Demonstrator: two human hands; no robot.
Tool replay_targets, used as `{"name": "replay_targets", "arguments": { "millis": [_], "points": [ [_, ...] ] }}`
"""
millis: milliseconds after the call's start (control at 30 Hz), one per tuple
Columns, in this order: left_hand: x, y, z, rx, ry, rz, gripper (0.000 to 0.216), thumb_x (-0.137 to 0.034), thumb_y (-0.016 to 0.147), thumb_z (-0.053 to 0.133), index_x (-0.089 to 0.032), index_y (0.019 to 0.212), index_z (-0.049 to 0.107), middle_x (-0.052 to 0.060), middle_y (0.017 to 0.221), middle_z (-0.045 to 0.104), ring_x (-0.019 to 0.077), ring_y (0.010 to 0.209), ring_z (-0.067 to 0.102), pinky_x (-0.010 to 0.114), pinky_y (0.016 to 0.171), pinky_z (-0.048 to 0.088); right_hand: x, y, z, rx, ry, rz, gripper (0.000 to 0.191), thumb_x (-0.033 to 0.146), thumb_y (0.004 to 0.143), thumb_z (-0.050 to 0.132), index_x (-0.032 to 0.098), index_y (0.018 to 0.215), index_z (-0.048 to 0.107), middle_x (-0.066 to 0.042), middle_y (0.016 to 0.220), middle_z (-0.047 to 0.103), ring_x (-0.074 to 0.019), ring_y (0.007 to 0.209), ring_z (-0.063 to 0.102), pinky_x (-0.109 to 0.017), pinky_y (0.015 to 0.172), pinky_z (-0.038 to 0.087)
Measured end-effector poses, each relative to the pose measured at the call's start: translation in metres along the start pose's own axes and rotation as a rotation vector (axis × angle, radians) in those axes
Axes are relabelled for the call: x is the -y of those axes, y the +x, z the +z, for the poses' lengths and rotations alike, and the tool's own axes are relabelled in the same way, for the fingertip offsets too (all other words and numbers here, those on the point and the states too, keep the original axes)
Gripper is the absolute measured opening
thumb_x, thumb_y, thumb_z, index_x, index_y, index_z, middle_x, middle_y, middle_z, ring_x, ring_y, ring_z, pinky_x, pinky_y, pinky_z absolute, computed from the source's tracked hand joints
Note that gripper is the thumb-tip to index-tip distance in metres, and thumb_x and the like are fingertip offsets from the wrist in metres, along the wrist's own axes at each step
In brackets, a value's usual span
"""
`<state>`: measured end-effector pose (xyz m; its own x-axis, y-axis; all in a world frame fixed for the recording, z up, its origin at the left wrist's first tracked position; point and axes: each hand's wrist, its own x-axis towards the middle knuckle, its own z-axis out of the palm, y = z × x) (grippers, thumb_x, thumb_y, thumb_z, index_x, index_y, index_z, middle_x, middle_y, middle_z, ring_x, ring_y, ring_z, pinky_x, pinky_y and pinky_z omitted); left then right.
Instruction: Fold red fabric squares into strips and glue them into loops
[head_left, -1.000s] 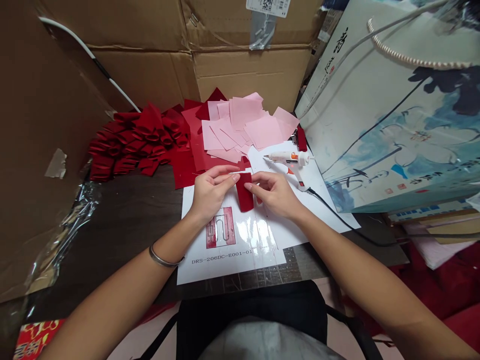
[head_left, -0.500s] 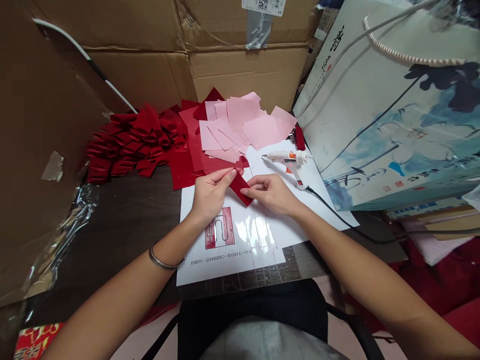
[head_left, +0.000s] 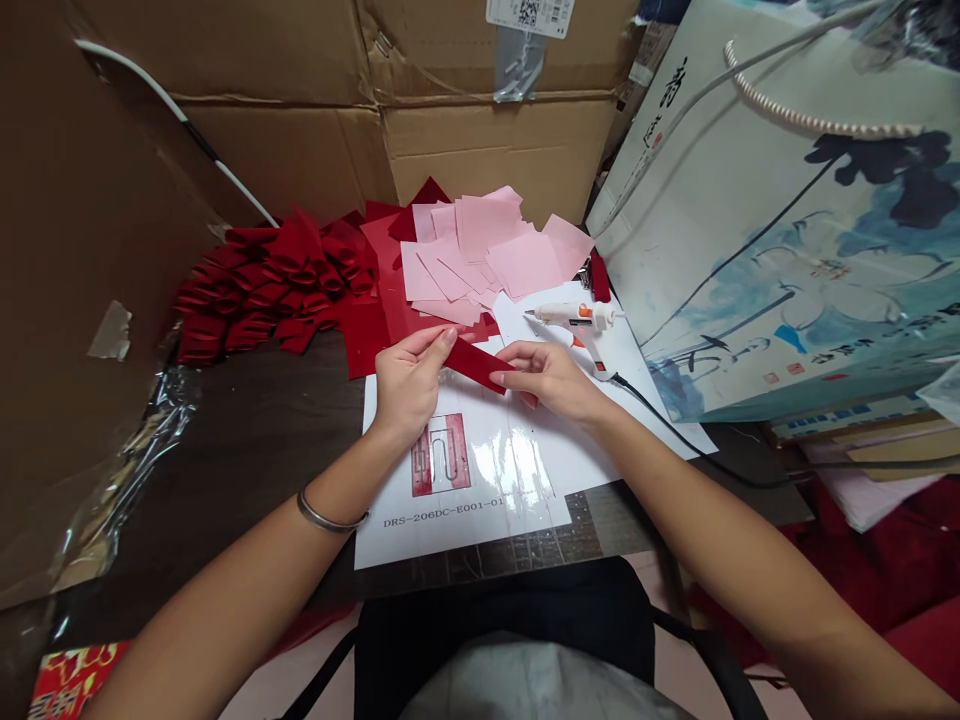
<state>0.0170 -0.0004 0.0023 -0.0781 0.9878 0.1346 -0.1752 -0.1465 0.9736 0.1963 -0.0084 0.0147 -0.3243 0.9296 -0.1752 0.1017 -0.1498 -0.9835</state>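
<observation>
Left hand [head_left: 409, 385] and right hand [head_left: 551, 380]: fingers nearly closed, pinching opposite ends of a red fabric strip [head_left: 474, 365]. Strip held above the far edge of a laminated template sheet [head_left: 480, 510]. Hot glue gun [head_left: 574, 318] lies just beyond the right hand, untouched.

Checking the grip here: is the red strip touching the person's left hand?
Touching. The head view shows the left hand pinching one end of the red strip between its fingers.

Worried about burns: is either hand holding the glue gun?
No, the glue gun lies on white paper; the left hand and right hand hold a red fabric strip.
</observation>
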Motion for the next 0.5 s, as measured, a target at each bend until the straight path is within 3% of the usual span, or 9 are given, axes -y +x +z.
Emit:
{"name": "replay_targets", "arguments": {
  "millis": [67,167,267,367,500],
  "points": [
    [0.002,0.002,0.0,-0.01,-0.029,-0.03,0.029,-0.04,0.081,0.073,-0.015,0.096,0.075,0.009,0.097,0.076,0.0215,0.093,0.072,0.032,0.084,0.057,0.0,0.0,0.0,-0.02,0.013,-0.013,0.011,0.025,0.076,0.072,0.019,0.083,0.065,0.001,0.067,0.063,-0.0065,0.044,0.041,-0.027,0.043,0.03],
    [0.004,0.004,0.0,0.003,-0.051,-0.122,0.043,-0.051,0.083,0.068,-0.019,0.112,0.069,0.01,0.107,0.074,0.0237,0.099,0.071,0.032,0.077,0.059,-0.002,0.003,0.0,-0.172,0.049,-0.09,0.013,0.025,0.073,0.073,0.02,0.081,0.064,0.001,0.074,0.066,-0.0059,0.045,0.046,-0.027,0.042,0.033],
    [0.005,0.003,-0.001,0.001,0.012,-0.149,0.047,-0.059,0.089,0.055,-0.018,0.105,0.07,0.012,0.108,0.073,0.025,0.101,0.07,0.034,0.078,0.058,-0.005,0.006,-0.002,-0.326,0.089,-0.167,0.015,0.027,0.072,0.072,0.02,0.082,0.064,-0.001,0.084,0.068,-0.0092,0.052,0.058,-0.025,0.041,0.035],
    [0.003,0.0,-0.002,0.071,0.143,-0.025,0.039,-0.051,0.091,0.055,-0.016,0.088,0.074,0.011,0.096,0.075,0.0225,0.094,0.07,0.034,0.085,0.054,-0.008,0.008,-0.003,-0.41,0.112,-0.223,0.012,0.022,0.073,0.066,0.021,0.085,0.065,-0.003,0.096,0.069,-0.0138,0.064,0.067,-0.025,0.042,0.041],
    [0.0,-0.007,0.001,0.275,0.173,0.025,0.024,-0.037,0.08,0.073,-0.018,0.095,0.074,0.006,0.093,0.075,0.0194,0.086,0.068,0.03,0.078,0.052,-0.011,0.007,0.0,-0.458,0.03,-0.327,0.012,0.015,0.073,0.061,0.021,0.082,0.063,-0.004,0.111,0.068,-0.0144,0.072,0.068,-0.025,0.046,0.048]
  ]
}}
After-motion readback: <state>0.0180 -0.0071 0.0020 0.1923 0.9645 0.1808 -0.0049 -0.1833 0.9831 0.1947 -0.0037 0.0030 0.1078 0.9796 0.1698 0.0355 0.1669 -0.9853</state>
